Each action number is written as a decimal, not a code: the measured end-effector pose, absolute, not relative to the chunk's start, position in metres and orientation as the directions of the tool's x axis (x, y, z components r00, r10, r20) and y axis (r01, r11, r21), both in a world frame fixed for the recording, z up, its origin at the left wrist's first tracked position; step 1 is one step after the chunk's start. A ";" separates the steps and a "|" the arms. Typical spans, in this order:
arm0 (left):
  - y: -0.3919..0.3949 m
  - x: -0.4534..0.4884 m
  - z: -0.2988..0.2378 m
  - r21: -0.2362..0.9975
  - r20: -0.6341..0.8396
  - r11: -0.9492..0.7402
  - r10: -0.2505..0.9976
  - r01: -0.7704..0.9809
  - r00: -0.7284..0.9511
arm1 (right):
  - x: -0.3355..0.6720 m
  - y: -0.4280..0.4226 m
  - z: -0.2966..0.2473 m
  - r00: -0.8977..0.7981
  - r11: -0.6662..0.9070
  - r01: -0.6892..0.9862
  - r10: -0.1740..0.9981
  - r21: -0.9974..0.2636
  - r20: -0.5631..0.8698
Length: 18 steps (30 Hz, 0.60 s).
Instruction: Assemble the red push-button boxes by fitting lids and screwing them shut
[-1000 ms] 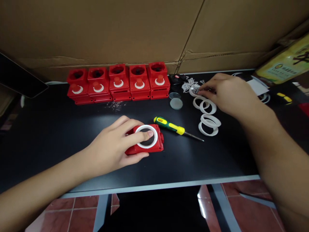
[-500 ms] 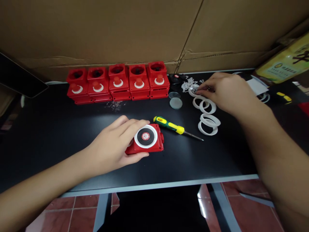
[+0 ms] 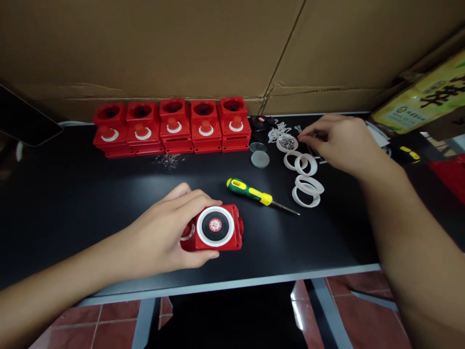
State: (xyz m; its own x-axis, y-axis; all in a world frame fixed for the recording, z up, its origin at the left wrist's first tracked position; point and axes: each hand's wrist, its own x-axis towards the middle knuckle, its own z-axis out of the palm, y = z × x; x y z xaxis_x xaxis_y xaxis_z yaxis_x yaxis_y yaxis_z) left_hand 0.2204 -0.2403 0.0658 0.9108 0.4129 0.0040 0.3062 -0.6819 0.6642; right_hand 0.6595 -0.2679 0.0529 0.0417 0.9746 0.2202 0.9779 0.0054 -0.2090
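Observation:
My left hand point(image 3: 160, 230) grips a small red plastic box point(image 3: 236, 237) near the front of the black table, thumb along the near side and fingers along the far side. A white toothed ring point(image 3: 200, 237) surrounds a black disc point(image 3: 215, 234) on its top. My right hand point(image 3: 343, 140) is pinched just right of a white ring holding small screws point(image 3: 286, 142); whatever lies between its fingertips is too small to make out. Several white plastic rings point(image 3: 308, 183) lie below it. A green and yellow screwdriver point(image 3: 254, 194) rests between the hands.
Several red boxes point(image 3: 174, 128) stand in a row along the cardboard wall point(image 3: 152, 48). Two round glass discs point(image 3: 260, 159), white string point(image 3: 279, 132) and a dark object point(image 3: 262, 123) lie beside them. A yellow printed package point(image 3: 417, 104) stands at the right.
My right hand has lifted off the ring of screws and moved slightly right, uncovering it. The red box in my left hand has come nearer and tilted a little.

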 end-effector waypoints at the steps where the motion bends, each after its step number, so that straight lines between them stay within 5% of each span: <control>1: -0.241 0.220 0.066 0.681 0.001 -0.665 0.419 0.306 0.908 | 0.660 -0.268 0.052 0.039 0.012 0.975 0.974 -0.220 0.223; 18: -0.236 0.222 0.057 0.729 0.067 -0.634 0.442 0.258 0.895 | 0.652 -0.260 0.038 0.054 0.025 0.952 0.967 -0.304 0.249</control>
